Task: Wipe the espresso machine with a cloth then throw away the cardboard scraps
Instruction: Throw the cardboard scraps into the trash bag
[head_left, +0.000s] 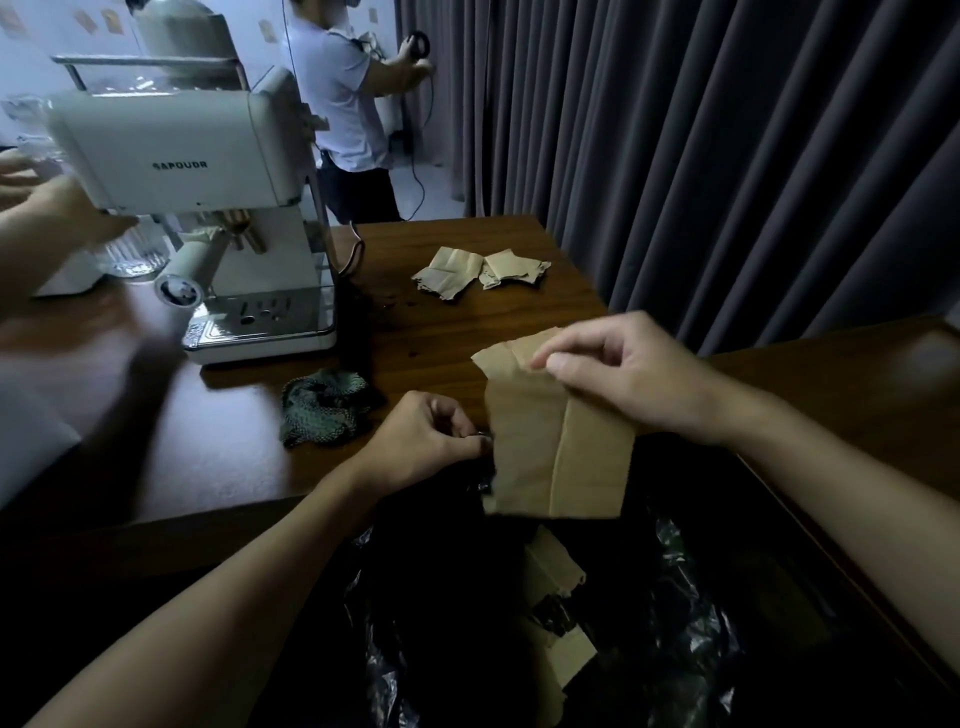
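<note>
Left hand (421, 436), right hand (623, 379): both bare. Left forearm (223, 597) and right forearm (831, 478) are bare as far as the frame edge. Right thumbnail (558, 362) is short and plain. The left hand's nails are hidden. The rest of the body is out of view.

Machine (208, 208) sits far L on your desk (441, 332), glass (132, 254) just L of it. Cloth (322, 410) lies before the machine, near the desk edge. Scraps (483, 270) rest R of the machine. Your R hand (623, 379) holds a scrap (556, 447) over the bag (675, 597). L hand (421, 436) pinches the bag rim beside it. More cardboard (553, 571) is in the bag.
</note>
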